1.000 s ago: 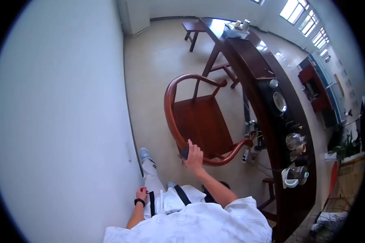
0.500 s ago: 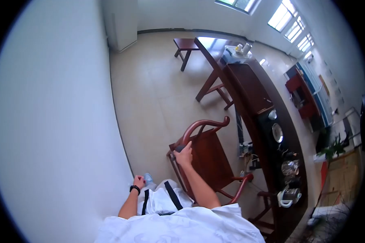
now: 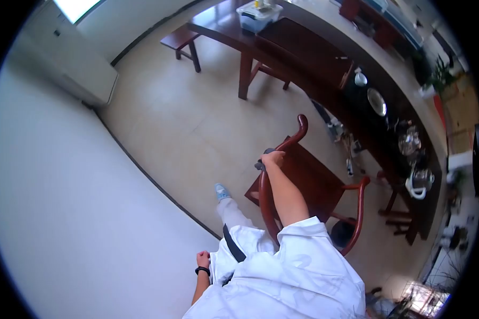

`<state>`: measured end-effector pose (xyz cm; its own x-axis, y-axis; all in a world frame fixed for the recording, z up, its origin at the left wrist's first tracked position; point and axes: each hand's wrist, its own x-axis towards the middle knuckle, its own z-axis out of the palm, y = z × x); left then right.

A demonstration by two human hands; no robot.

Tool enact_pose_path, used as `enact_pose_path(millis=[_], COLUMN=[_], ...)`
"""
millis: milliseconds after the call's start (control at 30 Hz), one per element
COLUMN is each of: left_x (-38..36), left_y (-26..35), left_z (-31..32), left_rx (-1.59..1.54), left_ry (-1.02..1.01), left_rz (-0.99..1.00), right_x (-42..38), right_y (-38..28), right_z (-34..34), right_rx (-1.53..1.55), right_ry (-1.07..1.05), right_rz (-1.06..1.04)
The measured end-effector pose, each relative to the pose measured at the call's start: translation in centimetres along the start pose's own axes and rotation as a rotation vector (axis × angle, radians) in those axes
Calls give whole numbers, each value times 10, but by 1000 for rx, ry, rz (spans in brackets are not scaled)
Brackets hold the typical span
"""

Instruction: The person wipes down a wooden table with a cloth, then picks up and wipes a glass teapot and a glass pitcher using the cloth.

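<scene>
My right hand (image 3: pixel 273 158) reaches out to the curved top rail of a red-brown wooden chair (image 3: pixel 310 173). Its fingers are closed on a small dark grey object (image 3: pixel 260 165), too small to name, at the rail. Low beside my white clothing is my left hand (image 3: pixel 203 259), curled closed with nothing visible in it and a black band on the wrist. The chair stands on the pale floor, its seat partly covered by my right forearm.
A long dark wooden table (image 3: pixel 298 69) curves along the right, bearing a clear plastic box (image 3: pixel 257 20), a silver dish (image 3: pixel 377 102) and a kettle (image 3: pixel 421 183). A stool (image 3: pixel 180 38) stands beyond. The white wall (image 3: pixel 90 212) runs along the left.
The view has turned and moved forward; the table and chair appear higher and farther right. My right hand still has the dark object at the chair rail. One of my feet shows farther forward.
</scene>
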<state>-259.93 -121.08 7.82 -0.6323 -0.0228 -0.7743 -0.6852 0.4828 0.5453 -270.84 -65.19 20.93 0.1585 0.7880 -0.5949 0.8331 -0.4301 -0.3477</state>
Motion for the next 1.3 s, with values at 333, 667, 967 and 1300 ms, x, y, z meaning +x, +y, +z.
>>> enact_pose_path(millis=[333,667,967,1300], left_x=[141,220,323,437], left_y=[213,389,442,548], left_z=[-66,20,-15,-42], left_rx=[230,320,574,324], left_ry=[-226,-463,-601,-404], left_rz=[104,279,328,17], right_x=[28,-24,-50,-42], right_y=[-6,16,-8,-38], right_z=[-16,-4,7,34], right_rx=[258,93,-82,-276], right_ry=[4,-11,103,309], right_rz=[17,-109,22,203])
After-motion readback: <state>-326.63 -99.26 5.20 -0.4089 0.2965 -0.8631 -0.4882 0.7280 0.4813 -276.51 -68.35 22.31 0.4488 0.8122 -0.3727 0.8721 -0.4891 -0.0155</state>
